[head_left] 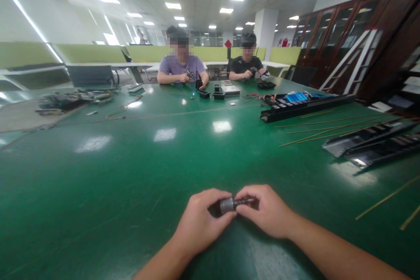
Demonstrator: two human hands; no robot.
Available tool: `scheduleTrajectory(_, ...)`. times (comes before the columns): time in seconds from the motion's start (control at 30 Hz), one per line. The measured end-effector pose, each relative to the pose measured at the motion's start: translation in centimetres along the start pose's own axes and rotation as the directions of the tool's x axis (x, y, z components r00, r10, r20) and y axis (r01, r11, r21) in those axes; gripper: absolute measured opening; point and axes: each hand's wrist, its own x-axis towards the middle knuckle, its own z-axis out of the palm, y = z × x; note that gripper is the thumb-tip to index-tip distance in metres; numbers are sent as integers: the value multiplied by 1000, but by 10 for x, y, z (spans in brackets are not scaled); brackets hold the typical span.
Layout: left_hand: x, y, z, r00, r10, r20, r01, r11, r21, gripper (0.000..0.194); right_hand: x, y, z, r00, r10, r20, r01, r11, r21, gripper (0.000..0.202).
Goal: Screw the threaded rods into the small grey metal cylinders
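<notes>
Close to the table's near edge, both my hands are on a small grey metal cylinder with a thin ridged shaft (227, 204). Thumb and fingers of my left hand (204, 214) grip the cylinder from the left. My right hand (266, 210) pinches the shaft on the other side, and its darker end shows between thumb and forefinger. The piece lies roughly level, just above the green table (170, 162). Its exact kind I cannot make out.
Two people sit across the table, handling dark parts, with small black boxes (204, 94) before them. Black metal channels (295, 107) and thin brass-coloured rods (321, 130) lie to the right. Assorted parts (70, 98) are heaped at the far left; a stepladder (356, 63) leans by the cabinets.
</notes>
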Motion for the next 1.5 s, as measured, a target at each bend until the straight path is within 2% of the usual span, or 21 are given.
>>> scheduleTrajectory(0.43,-2,-1,-1,1000,-10,12,10,999,39,19,-2,0,0,1000,-19,-6,19,1000,10,10)
scheduleTrajectory(1.0,-1,2,-2,999,17,-34,-14,997,78,20,-1,1,0,1000,-9,5,8,1000,13,12)
scheduleTrajectory(1.5,-1,1,-2,999,-14,-30,16,997,76,21,-2,0,0,1000,-7,12,7,1000,15,14)
